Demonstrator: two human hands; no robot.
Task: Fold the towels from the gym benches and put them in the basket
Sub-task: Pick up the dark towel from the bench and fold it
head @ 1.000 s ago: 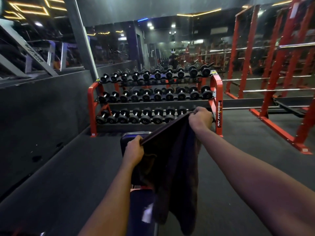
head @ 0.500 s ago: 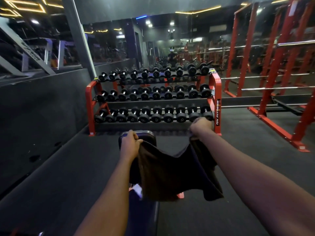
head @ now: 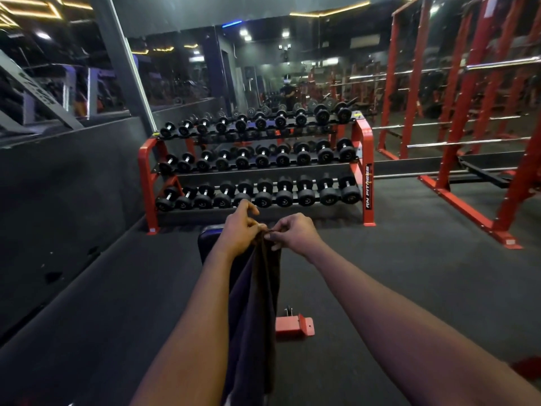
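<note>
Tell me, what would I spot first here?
The long red steel rack of black round dumbbells fills the middle. In front of it, the left hand and right hand pinch the top of a dark brown cloth towel. Tall red steel frames stand on the right.

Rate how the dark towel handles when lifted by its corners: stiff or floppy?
Likely floppy: the towel hangs straight down in soft folds from the left hand and right hand. Probably light: the fingers pinch its top edge.
</note>
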